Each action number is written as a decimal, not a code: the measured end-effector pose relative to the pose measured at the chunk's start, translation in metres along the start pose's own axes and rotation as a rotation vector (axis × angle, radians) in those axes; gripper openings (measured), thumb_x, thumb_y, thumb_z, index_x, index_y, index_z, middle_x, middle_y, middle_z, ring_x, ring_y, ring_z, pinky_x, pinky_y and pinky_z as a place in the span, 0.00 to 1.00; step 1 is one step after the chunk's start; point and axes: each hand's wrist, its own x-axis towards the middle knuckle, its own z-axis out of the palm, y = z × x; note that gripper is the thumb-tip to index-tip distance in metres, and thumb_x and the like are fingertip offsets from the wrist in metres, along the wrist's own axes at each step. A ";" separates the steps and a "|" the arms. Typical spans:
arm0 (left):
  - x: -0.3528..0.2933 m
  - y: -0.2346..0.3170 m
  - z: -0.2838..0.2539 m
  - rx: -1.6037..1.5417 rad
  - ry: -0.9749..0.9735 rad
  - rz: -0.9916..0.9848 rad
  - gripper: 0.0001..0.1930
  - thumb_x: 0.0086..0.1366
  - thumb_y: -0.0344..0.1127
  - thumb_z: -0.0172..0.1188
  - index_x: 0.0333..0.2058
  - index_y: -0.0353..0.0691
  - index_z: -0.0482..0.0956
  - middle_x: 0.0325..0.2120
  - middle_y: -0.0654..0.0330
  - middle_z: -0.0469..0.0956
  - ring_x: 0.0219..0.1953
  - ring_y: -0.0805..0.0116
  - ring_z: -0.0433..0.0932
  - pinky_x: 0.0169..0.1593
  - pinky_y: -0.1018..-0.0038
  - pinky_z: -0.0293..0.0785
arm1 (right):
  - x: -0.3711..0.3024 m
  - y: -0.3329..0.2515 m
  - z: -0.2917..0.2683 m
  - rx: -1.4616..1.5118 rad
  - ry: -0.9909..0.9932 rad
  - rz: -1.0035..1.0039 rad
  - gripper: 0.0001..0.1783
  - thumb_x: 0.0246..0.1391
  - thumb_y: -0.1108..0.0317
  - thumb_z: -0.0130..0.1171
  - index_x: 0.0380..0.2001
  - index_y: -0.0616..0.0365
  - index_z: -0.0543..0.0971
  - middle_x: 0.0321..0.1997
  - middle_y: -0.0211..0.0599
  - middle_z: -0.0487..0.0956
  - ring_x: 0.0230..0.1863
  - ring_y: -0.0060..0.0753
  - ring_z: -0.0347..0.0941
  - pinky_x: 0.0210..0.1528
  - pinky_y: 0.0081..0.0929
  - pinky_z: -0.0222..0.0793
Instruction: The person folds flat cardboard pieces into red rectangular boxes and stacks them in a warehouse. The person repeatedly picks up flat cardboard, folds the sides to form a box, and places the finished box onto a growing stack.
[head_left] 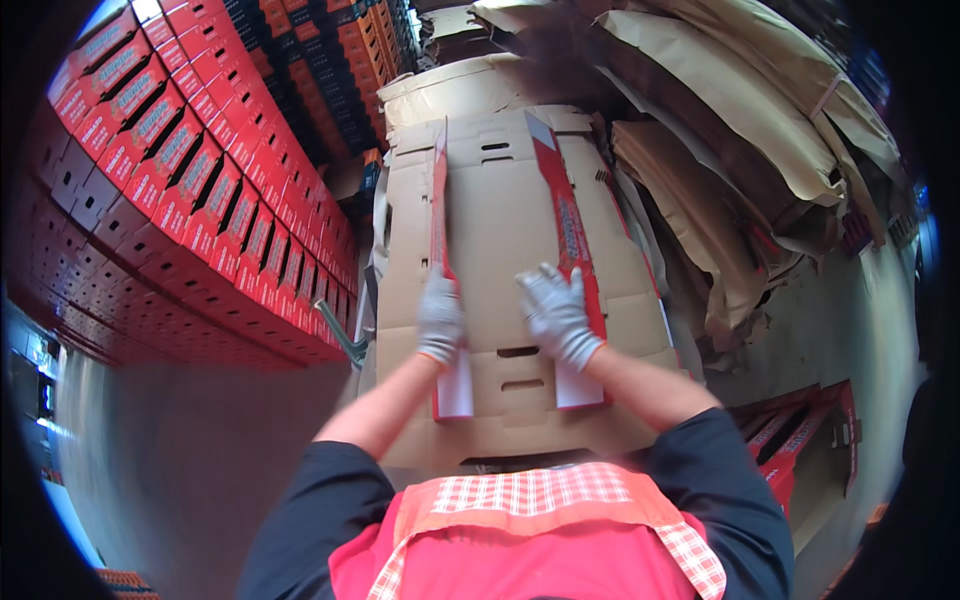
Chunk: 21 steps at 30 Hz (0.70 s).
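Note:
A flat brown cardboard box blank [495,250] lies lengthwise in front of me, with cut-out hand holes and fold lines. Along each long side a narrow panel with red printing is folded up and inward. My left hand [440,318], in a grey work glove, rests against the left red panel [439,205] with its fingers stretched forward. Over on the right panel [575,240], my gloved right hand [560,312] presses with fingers apart, the thumb side over the brown board. White ends of both panels show nearer to me.
Tall stacks of red cartons [190,170] stand at the left, with dark and orange cartons [330,70] behind. Paper-wrapped bundles [740,110] are piled at the right. A folded red box [800,440] sits low at the right. A grey-green bar [340,330] juts out beside the blank's left edge.

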 end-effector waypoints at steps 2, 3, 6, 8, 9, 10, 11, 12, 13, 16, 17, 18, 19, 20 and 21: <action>-0.009 -0.044 -0.060 -0.283 0.040 0.185 0.29 0.67 0.44 0.55 0.63 0.34 0.67 0.63 0.47 0.67 0.66 0.52 0.64 0.69 0.61 0.56 | -0.002 0.047 -0.048 0.741 0.233 -0.109 0.24 0.55 0.81 0.43 0.54 0.59 0.76 0.58 0.47 0.75 0.63 0.45 0.69 0.69 0.39 0.57; -0.018 -0.062 -0.094 -0.135 0.005 0.306 0.29 0.63 0.41 0.59 0.61 0.36 0.69 0.63 0.49 0.68 0.66 0.53 0.65 0.69 0.59 0.57 | -0.010 0.075 -0.078 0.545 0.344 -0.118 0.27 0.46 0.85 0.47 0.51 0.59 0.77 0.53 0.46 0.77 0.58 0.48 0.72 0.64 0.37 0.65; -0.035 -0.075 -0.163 0.638 -0.274 0.865 0.33 0.49 0.36 0.67 0.58 0.44 0.74 0.60 0.54 0.71 0.64 0.55 0.67 0.68 0.54 0.58 | -0.048 0.128 -0.146 -0.271 0.296 -0.461 0.28 0.45 0.77 0.57 0.54 0.52 0.75 0.58 0.43 0.74 0.61 0.49 0.70 0.61 0.47 0.64; -0.032 -0.052 -0.166 0.511 -0.527 0.995 0.35 0.46 0.35 0.69 0.57 0.47 0.74 0.53 0.55 0.76 0.58 0.53 0.72 0.63 0.56 0.65 | -0.059 0.132 -0.157 -0.371 -0.099 -0.688 0.25 0.41 0.72 0.61 0.47 0.47 0.77 0.56 0.38 0.76 0.60 0.43 0.71 0.59 0.45 0.66; -0.027 -0.036 -0.159 0.410 -0.550 0.889 0.34 0.48 0.36 0.69 0.57 0.46 0.74 0.49 0.54 0.77 0.54 0.53 0.74 0.59 0.58 0.68 | -0.062 0.125 -0.155 -0.374 -0.313 -0.799 0.22 0.39 0.71 0.62 0.43 0.46 0.79 0.53 0.35 0.78 0.57 0.41 0.73 0.56 0.42 0.68; -0.018 -0.019 -0.151 0.304 -0.564 0.768 0.33 0.50 0.36 0.69 0.58 0.44 0.73 0.45 0.54 0.79 0.49 0.52 0.76 0.55 0.59 0.71 | -0.059 0.115 -0.147 -0.210 -0.232 -0.665 0.18 0.39 0.71 0.63 0.39 0.46 0.80 0.48 0.33 0.79 0.52 0.40 0.75 0.52 0.40 0.70; -0.011 -0.003 -0.143 0.261 -0.548 0.634 0.33 0.51 0.37 0.69 0.58 0.43 0.73 0.41 0.53 0.80 0.45 0.52 0.78 0.51 0.61 0.74 | -0.050 0.103 -0.141 -0.095 -0.212 -0.497 0.14 0.39 0.71 0.63 0.35 0.46 0.81 0.43 0.31 0.80 0.47 0.39 0.77 0.48 0.37 0.72; -0.005 0.011 -0.137 0.150 -0.474 0.562 0.32 0.53 0.38 0.69 0.58 0.42 0.72 0.35 0.51 0.80 0.38 0.51 0.79 0.45 0.61 0.75 | -0.042 0.091 -0.136 0.012 -0.035 -0.395 0.10 0.41 0.68 0.68 0.31 0.47 0.80 0.35 0.29 0.80 0.38 0.40 0.78 0.39 0.35 0.74; 0.000 0.025 -0.133 0.107 -0.385 0.448 0.31 0.55 0.38 0.70 0.58 0.40 0.72 0.29 0.50 0.80 0.32 0.50 0.79 0.39 0.61 0.77 | -0.032 0.081 -0.136 0.118 0.027 -0.321 0.13 0.42 0.67 0.72 0.33 0.49 0.80 0.34 0.32 0.80 0.36 0.40 0.78 0.38 0.33 0.75; 0.010 0.059 -0.142 -0.071 0.000 0.519 0.19 0.56 0.36 0.71 0.46 0.38 0.80 0.23 0.52 0.79 0.24 0.57 0.79 0.30 0.67 0.75 | -0.014 0.052 -0.152 0.312 0.391 -0.324 0.16 0.42 0.74 0.73 0.36 0.53 0.81 0.31 0.35 0.78 0.30 0.40 0.76 0.35 0.30 0.75; 0.008 0.068 -0.150 -0.114 0.053 0.525 0.14 0.56 0.33 0.71 0.41 0.36 0.83 0.21 0.54 0.78 0.22 0.62 0.79 0.29 0.70 0.75 | -0.015 0.045 -0.163 0.279 0.409 -0.405 0.16 0.42 0.76 0.72 0.37 0.53 0.81 0.31 0.36 0.78 0.30 0.40 0.76 0.34 0.30 0.75; -0.001 0.077 -0.158 -0.038 0.009 0.568 0.09 0.57 0.34 0.71 0.34 0.36 0.83 0.21 0.53 0.79 0.23 0.60 0.80 0.29 0.69 0.76 | -0.019 0.037 -0.175 0.217 0.368 -0.428 0.16 0.41 0.77 0.72 0.37 0.54 0.81 0.31 0.36 0.77 0.29 0.40 0.76 0.34 0.30 0.75; -0.016 0.086 -0.165 0.267 -0.093 0.747 0.09 0.60 0.37 0.67 0.34 0.38 0.83 0.23 0.52 0.81 0.25 0.57 0.80 0.30 0.69 0.77 | -0.025 0.029 -0.186 0.235 0.266 -0.522 0.16 0.41 0.77 0.72 0.36 0.55 0.82 0.33 0.36 0.79 0.28 0.39 0.78 0.30 0.29 0.75; -0.033 0.095 -0.169 0.343 -0.250 0.701 0.10 0.62 0.39 0.65 0.33 0.38 0.83 0.23 0.53 0.81 0.25 0.54 0.80 0.30 0.67 0.77 | -0.036 0.020 -0.196 0.256 0.027 -0.515 0.14 0.45 0.69 0.70 0.38 0.56 0.82 0.35 0.41 0.80 0.34 0.42 0.79 0.36 0.32 0.76; -0.050 0.102 -0.172 0.435 -0.399 0.644 0.11 0.63 0.42 0.63 0.32 0.39 0.83 0.24 0.53 0.81 0.25 0.52 0.80 0.31 0.65 0.77 | -0.048 0.010 -0.203 0.203 -0.262 -0.395 0.16 0.50 0.62 0.69 0.41 0.56 0.83 0.38 0.45 0.81 0.39 0.45 0.80 0.41 0.34 0.77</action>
